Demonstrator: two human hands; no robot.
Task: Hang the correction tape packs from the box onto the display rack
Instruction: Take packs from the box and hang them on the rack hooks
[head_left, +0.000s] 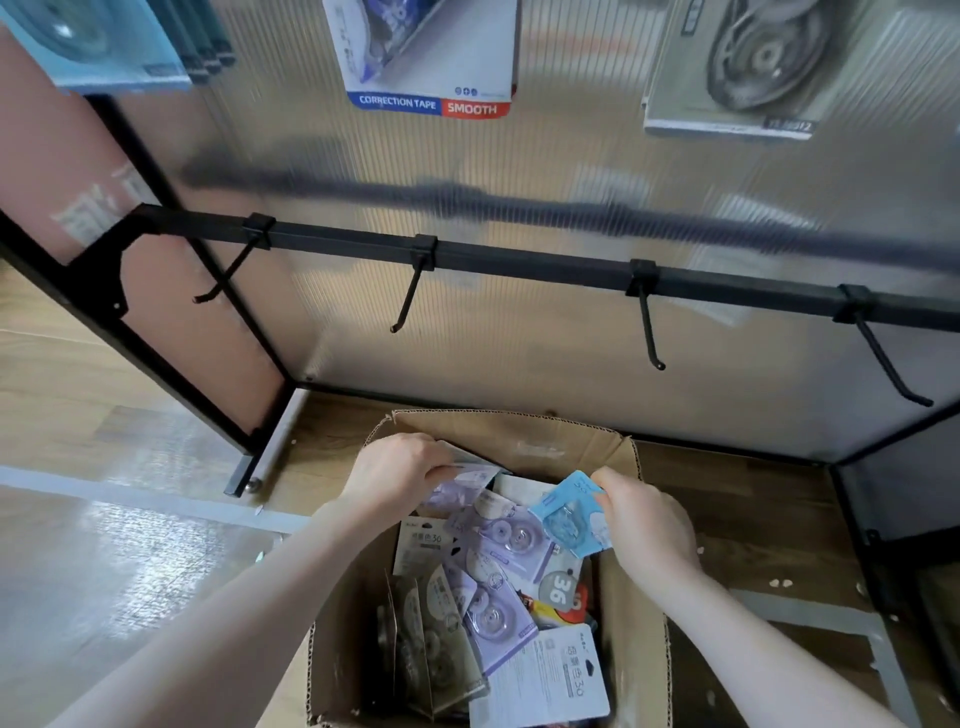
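Over the open cardboard box on the wooden floor, my left hand pinches a pale lilac card-backed pack at its top edge. My right hand grips a light blue blister pack, tilted, by its right side. Loose correction tape packs fill the box, glossy and overlapping. Above, a black square rail carries four bare slanted hooks before a ribbed translucent panel. Three packs hang higher up.
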